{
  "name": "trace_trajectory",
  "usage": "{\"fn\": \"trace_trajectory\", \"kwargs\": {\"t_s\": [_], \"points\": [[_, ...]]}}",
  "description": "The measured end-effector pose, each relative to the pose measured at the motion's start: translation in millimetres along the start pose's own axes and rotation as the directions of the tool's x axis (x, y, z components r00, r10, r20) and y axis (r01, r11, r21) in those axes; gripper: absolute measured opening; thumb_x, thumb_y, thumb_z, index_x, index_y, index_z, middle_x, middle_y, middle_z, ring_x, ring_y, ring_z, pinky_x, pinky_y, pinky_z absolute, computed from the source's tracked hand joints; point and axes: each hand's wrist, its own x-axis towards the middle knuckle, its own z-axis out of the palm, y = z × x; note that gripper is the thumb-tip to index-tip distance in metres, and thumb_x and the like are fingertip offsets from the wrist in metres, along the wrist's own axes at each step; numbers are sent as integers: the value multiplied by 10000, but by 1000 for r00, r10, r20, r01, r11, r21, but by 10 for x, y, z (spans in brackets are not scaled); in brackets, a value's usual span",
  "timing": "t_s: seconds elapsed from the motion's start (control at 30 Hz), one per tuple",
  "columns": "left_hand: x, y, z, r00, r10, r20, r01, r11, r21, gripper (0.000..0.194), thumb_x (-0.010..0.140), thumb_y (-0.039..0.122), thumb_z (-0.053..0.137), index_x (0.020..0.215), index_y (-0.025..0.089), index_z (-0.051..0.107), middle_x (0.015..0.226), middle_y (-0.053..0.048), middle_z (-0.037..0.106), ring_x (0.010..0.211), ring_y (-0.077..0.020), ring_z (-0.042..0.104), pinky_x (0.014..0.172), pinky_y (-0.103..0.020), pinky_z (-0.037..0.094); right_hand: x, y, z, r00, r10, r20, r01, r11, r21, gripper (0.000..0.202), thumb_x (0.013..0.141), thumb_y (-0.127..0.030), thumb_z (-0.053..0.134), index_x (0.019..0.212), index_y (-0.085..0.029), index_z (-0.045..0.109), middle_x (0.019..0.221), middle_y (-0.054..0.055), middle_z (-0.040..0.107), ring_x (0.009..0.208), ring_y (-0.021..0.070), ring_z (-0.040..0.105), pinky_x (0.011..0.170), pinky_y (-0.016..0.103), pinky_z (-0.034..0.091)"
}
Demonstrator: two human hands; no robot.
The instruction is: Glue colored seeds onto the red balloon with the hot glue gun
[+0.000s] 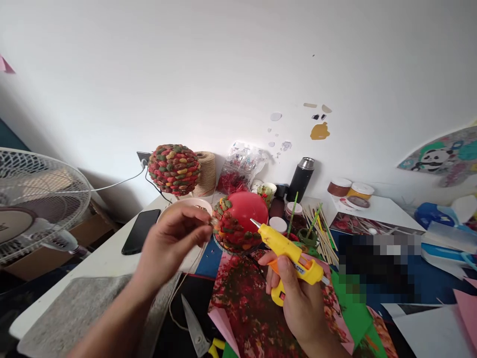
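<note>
A red balloon (248, 211) stands in the middle, its left side and bottom covered with small painted pieces in green, red, brown and yellow. My right hand (298, 298) is wrapped round a yellow glue gun (281, 243), whose metal nozzle points up and left at the balloon's front. Beside the balloon's left edge, my left hand (179, 238) pinches with thumb and fingers; whatever is between the fingertips is too small to make out. Behind that hand is a pale bowl (194, 202), partly hidden.
A finished-looking covered ball (174, 169) and a twine spool (204, 174) stand behind. Scissors (194, 325) lie in front, a phone (141, 231) and fan (40, 209) at left. A black flask (300, 179), paint jars (340, 187) and sticks (323, 231) are at right.
</note>
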Motion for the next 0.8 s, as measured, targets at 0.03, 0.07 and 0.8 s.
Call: {"fn": "trace_trajectory", "kwargs": {"t_s": [0.03, 0.07, 0.8], "points": [[77, -54, -130, 999, -10, -31, 13, 996, 83, 440, 771, 634, 905, 960, 262, 765, 900, -59, 813, 727, -253, 740, 639, -390, 644, -5, 4, -5, 1000, -6, 7, 6, 1000, -2, 512, 1097, -644, 614, 863, -215, 770, 560, -16, 592, 451, 153, 543, 458, 266, 469], [160, -126, -251, 999, -18, -39, 25, 984, 177, 454, 772, 651, 883, 962, 255, 768, 881, -59, 819, 747, -268, 751, 663, -397, 645, -10, 5, -7, 1000, -12, 13, 12, 1000, -4, 508, 1106, -632, 605, 865, -216, 769, 560, -17, 591, 447, 150, 538, 462, 267, 470], [633, -357, -719, 864, -438, 247, -197, 158, 968, 292, 870, 461, 698, 743, 210, 776, 871, -168, 817, 808, -353, 756, 786, -417, 537, -9, -181, 28, 883, -364, 295, 446, 845, -294, 394, 1158, -382, 550, 845, -236, 740, 749, 51, 716, 672, 209, 703, 669, 308, 593]]}}
